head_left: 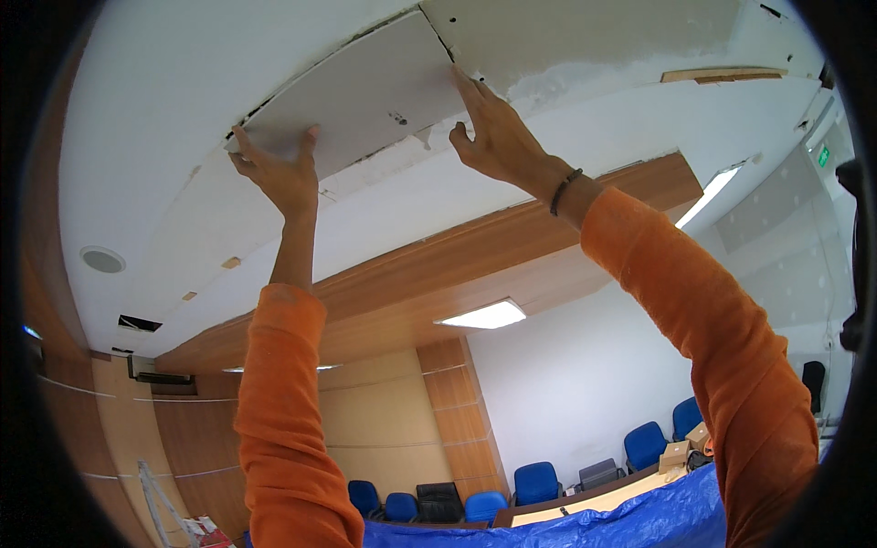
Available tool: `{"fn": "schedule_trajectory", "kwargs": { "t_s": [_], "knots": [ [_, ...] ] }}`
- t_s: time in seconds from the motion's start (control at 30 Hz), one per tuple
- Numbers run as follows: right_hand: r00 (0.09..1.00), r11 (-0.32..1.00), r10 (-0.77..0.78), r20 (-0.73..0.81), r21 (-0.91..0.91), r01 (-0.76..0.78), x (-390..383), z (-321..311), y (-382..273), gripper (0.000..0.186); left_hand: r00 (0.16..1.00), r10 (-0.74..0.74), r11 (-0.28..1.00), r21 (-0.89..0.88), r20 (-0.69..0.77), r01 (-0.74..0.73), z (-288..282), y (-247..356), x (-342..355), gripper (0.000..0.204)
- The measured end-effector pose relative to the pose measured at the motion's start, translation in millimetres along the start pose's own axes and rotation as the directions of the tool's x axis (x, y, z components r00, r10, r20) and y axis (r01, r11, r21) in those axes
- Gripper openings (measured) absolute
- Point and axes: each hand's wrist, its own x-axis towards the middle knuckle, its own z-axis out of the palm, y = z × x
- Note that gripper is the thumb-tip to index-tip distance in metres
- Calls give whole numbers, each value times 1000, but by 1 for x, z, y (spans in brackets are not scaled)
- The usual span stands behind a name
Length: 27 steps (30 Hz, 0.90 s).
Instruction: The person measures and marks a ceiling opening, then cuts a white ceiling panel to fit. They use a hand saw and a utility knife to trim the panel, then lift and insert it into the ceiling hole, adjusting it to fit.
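Observation:
Overhead, a light grey rectangular board sits in an opening of the white ceiling, with dark narrow gaps along its far edge and right end. My left hand reaches up to the board's left end, thumb and fingers spread against it. At the opposite end, my right hand has its fingers stretched up to the board's right edge, the thumb held apart. Neither hand's fingers are wrapped round anything. A small dark mark shows on the board near its near edge.
A wood-faced ceiling beam crosses below, with a lit panel lamp beyond. Wooden strips lie against the ceiling at right. Down below are blue chairs, a blue tarp, cardboard boxes and a stepladder.

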Motion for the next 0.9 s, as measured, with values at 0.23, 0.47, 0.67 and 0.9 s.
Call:
{"fn": "schedule_trajectory", "kwargs": {
  "t_s": [0.23, 0.47, 0.67, 0.9],
  "knots": [
    [991, 999, 30, -130, 18, -28, -7, 10, -8, 78, 1000, -22, 999, 31, -23, 23, -6, 2, -9, 128],
    [995, 995, 80, -58, 71, -76, -1, 7, -1, 82, 998, -62, 998, -12, 25, 62, -5, -1, -1, 124],
    [993, 999, 44, -105, -2, -45, 3, 8, -6, 85, 995, -87, 994, 66, 37, 85, -3, 0, 1, 125],
    [995, 995, 87, -52, -40, -89, 8, 5, -4, 84, 991, -121, 985, 133, 62, 112, -4, 4, 3, 126]
  ]
}}
